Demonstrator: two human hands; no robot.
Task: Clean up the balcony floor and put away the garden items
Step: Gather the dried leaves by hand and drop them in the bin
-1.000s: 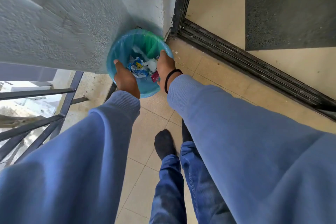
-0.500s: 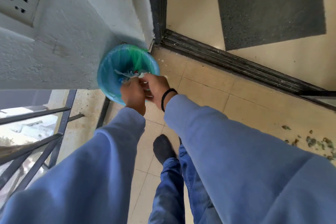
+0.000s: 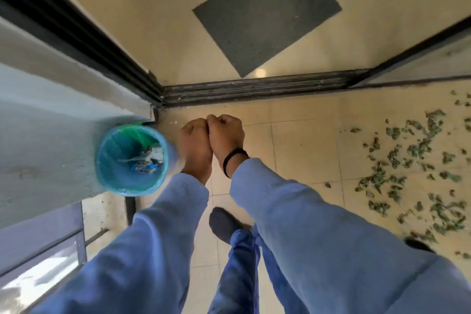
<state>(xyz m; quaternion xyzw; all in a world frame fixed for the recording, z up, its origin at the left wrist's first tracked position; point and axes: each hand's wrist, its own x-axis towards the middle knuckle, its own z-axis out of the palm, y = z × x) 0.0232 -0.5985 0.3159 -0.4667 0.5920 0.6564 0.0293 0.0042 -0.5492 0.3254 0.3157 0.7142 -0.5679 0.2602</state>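
So the blue bin (image 3: 132, 159) is the thing to look at here. It's standing upright on the balcony floor (image 3: 300, 150), tucked right against the pale wall (image 3: 46, 135) in the corner where the sliding door track (image 3: 254, 89) meets that wall. It's got a bluish liner with a bit of green showing at the far rim, and down at the bottom there's a small pile of trash (image 3: 149, 159), looks like crumpled white paper or plastic plus some blue printed wrapper bits and a speck of red. Most of the bin is just bare liner.

Just beside the bin, on the side away from the wall, the person has both hands pressed together. The left hand (image 3: 195, 149) is nearest the bin's rim, and the right hand (image 3: 225, 135), the one with a black band (image 3: 234, 160) on the wrist, is touching it. Both grips are clenched into fists, fingers curled in. I can't see anything held in them.

Well away from the bin, across the tiles, there's a scatter of dried green leaves (image 3: 413, 160) on the floor. Past the door track, a dark grey mat (image 3: 267, 13) lies on the indoor floor.
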